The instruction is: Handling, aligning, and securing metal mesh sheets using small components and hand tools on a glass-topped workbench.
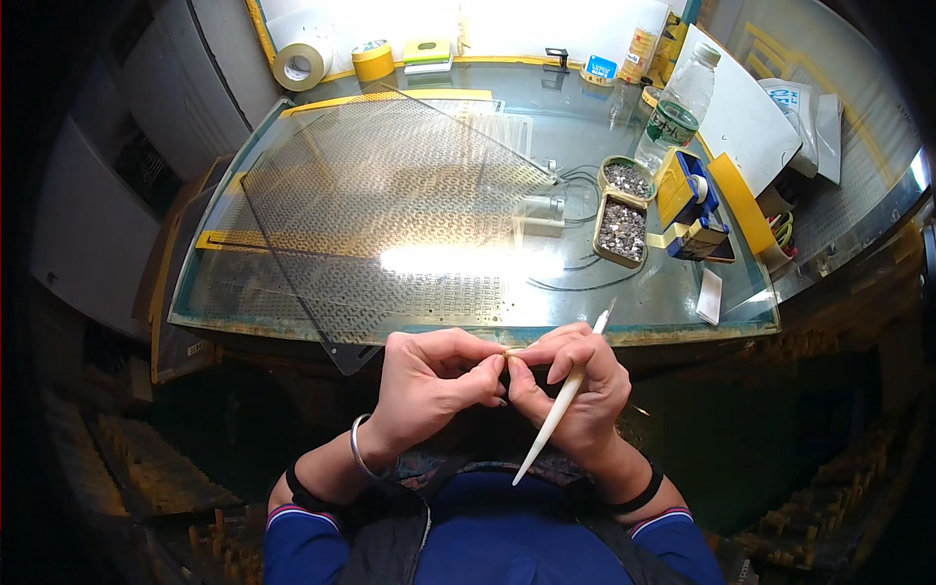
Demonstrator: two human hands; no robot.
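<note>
In front of the table's near edge, my left hand (421, 385) and my right hand (593, 395) meet fingertip to fingertip. Both pinch a tiny pale piece (511, 352), mostly hidden by the fingers, so its kind does not show. My right hand also holds a slim white pen-shaped tool (549, 429), gripped among its fingers. Its thin pointed tip slants up and away toward the table, and its tapered end points back toward me. A silver bangle (358, 447) circles my left wrist.
A large dark translucent dotted sheet (390, 185) lies on the glass-topped table (585, 310), one corner overhanging the near edge. To the right are a tin (598, 239) of small grey bits, a blue tape dispenser (698, 232), a plastic bottle (680, 109) and thin dark cables (585, 286). Tape rolls (372, 60) stand behind.
</note>
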